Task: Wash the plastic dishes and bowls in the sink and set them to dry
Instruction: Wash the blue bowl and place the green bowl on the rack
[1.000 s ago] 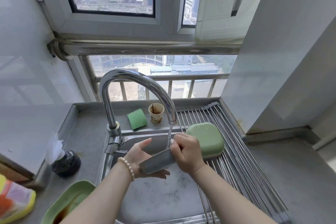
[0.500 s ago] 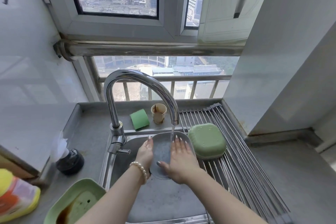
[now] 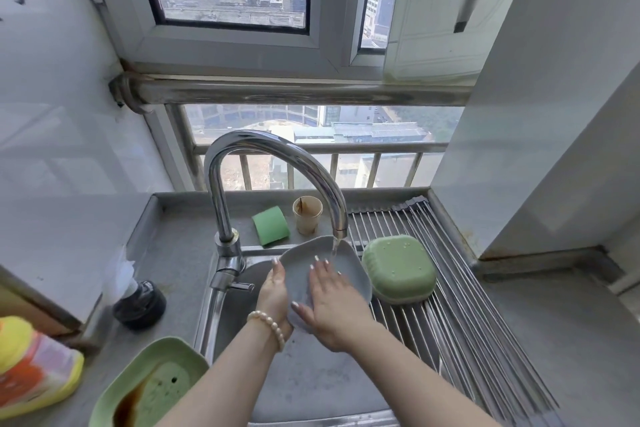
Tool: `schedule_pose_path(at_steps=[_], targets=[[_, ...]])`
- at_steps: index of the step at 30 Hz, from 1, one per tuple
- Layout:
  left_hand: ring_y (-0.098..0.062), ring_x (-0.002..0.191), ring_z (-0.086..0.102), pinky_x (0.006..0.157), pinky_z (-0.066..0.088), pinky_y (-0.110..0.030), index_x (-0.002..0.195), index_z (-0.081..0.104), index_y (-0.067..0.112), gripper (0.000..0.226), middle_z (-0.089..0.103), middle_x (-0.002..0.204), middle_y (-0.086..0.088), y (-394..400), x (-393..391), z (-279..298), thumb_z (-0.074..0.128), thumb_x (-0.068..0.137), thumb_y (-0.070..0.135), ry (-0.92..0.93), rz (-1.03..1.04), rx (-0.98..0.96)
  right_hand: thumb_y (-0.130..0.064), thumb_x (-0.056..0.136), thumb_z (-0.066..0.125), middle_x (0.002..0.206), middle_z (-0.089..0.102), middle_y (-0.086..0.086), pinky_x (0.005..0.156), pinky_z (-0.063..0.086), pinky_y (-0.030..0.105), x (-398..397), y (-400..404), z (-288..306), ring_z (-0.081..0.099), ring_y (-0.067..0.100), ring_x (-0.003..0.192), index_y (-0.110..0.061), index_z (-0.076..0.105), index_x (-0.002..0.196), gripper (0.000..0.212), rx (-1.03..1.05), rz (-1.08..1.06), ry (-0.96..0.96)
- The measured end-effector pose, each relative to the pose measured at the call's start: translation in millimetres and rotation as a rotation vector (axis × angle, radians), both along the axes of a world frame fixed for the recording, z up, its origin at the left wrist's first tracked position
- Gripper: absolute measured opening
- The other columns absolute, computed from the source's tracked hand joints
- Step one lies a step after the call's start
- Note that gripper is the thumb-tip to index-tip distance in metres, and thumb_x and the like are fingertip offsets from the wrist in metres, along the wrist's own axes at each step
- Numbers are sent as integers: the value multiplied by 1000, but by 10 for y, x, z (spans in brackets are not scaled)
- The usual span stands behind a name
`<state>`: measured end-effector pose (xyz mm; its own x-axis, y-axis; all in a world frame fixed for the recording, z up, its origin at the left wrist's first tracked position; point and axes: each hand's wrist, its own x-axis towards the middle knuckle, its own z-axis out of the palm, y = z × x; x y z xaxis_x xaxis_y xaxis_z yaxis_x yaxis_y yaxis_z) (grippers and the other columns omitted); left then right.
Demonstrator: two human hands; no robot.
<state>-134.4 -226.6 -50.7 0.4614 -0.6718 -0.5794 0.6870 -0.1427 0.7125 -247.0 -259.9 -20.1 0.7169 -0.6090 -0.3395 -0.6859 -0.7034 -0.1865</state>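
A grey plastic dish [image 3: 346, 262] is held tilted over the sink [image 3: 311, 381] under running water from the faucet [image 3: 277, 163]. My left hand [image 3: 275, 291] grips its left edge, with a bead bracelet on the wrist. My right hand [image 3: 332, 305] lies flat on the dish's inner face, fingers spread. A green plastic bowl [image 3: 398, 269] sits upside down on the roll-up drying rack [image 3: 467, 305] to the right. A dirty green dish [image 3: 152, 388] with brown liquid rests on the counter at lower left.
Behind the sink are a green sponge [image 3: 270, 225] and a stained small cup [image 3: 307, 215]. A yellow detergent bottle [image 3: 34, 367] lies at far left, and a dark round holder [image 3: 140, 303] with white plastic stands near the wall. A wall corner rises at right.
The grey dish went from edge-on and low to facing me and raised under the tap. My right hand moved from gripping its edge to lying flat on its face.
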Motion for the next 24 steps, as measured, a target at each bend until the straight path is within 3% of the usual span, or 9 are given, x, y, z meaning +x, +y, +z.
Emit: schedule_pose_path(at_steps=[2,5,6,8,11,14,17,21,24], targets=[[-32,127,49,107,39,-45,146,33,13,64,41,146,-16,-3,-85,35,33,97,55,85,3,10,-65,89,1,158,-16,12,119,-8,37,141,-53,-52,-15,25,146,-6,-6,152,86,6,-137,-24],[-27,123,53,110,34,-42,135,52,12,62,58,132,-9,0,-104,81,35,96,57,279,-12,-99,-44,102,17,158,-18,11,119,-11,39,272,-39,-47,-19,21,145,-12,-8,152,65,103,-115,-172],[-24,119,55,110,34,-42,125,59,16,52,63,124,-4,14,-98,121,38,96,53,302,-10,-121,-36,102,19,159,-16,10,118,-12,37,303,-15,-25,-18,19,145,-14,-8,152,62,163,-78,-229],[-19,100,60,92,45,-38,94,65,19,29,66,95,0,28,-78,170,46,96,40,293,15,-141,-23,97,25,160,-11,9,118,-13,32,352,58,-6,-15,14,146,-12,-7,153,65,264,2,-316],[-15,67,60,72,46,-34,59,65,21,39,59,62,2,40,-23,197,52,94,34,201,-1,-143,-25,86,33,160,-6,9,116,-13,25,334,153,54,-12,13,146,-11,-8,152,79,350,41,-394],[-17,51,60,59,48,-30,77,60,19,25,61,59,-2,53,16,257,55,92,39,184,-1,-96,-17,88,47,160,-5,6,118,-3,28,266,196,86,-9,21,147,-16,-8,153,84,444,53,-391],[-28,70,64,67,52,-37,91,62,9,35,69,73,-13,59,49,279,48,95,41,201,30,-107,-8,80,46,159,16,8,119,17,34,183,204,9,15,24,146,-16,12,154,81,378,92,-438],[-37,95,62,82,50,-46,107,64,3,46,69,99,-20,67,77,342,44,96,42,224,86,-125,1,77,38,141,49,5,104,40,34,-13,186,-179,45,28,127,-13,43,140,65,160,162,-505],[-38,95,62,82,50,-45,108,64,2,49,67,102,-21,77,26,388,40,97,43,220,111,-109,-3,76,41,111,69,3,78,55,34,-68,145,-377,65,25,97,-11,66,112,44,-162,287,-687]])
